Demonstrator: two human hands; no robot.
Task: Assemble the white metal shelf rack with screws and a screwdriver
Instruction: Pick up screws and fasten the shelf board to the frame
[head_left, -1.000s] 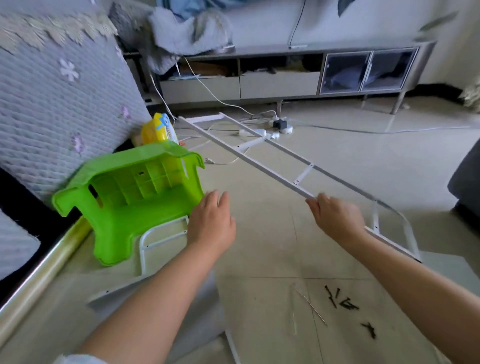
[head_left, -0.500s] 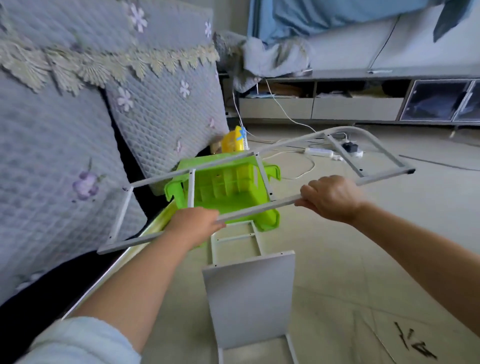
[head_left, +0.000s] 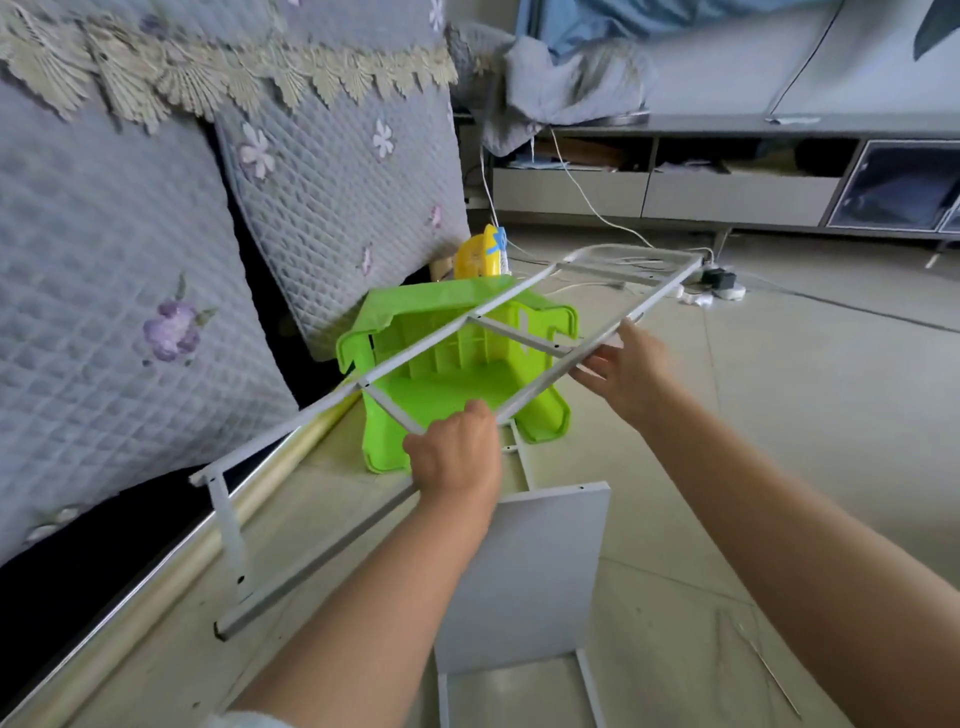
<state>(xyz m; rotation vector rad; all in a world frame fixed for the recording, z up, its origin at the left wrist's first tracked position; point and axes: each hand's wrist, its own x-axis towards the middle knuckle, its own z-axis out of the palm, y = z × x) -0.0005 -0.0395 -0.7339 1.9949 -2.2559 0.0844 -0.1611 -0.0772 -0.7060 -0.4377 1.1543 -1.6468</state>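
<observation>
White steel frame, ladder-shaped, hangs tilted above the floor. The left hand curls round its near rail; the right hand holds the same rail farther up, fingers partly hidden behind the tube. The frame's low end sits just beside the sofa edge, its rounded far end near a power strip. Beneath it lies a green stool on its side, and a white panel, cut off at the bottom edge. Open floor stretches to the right
</observation>
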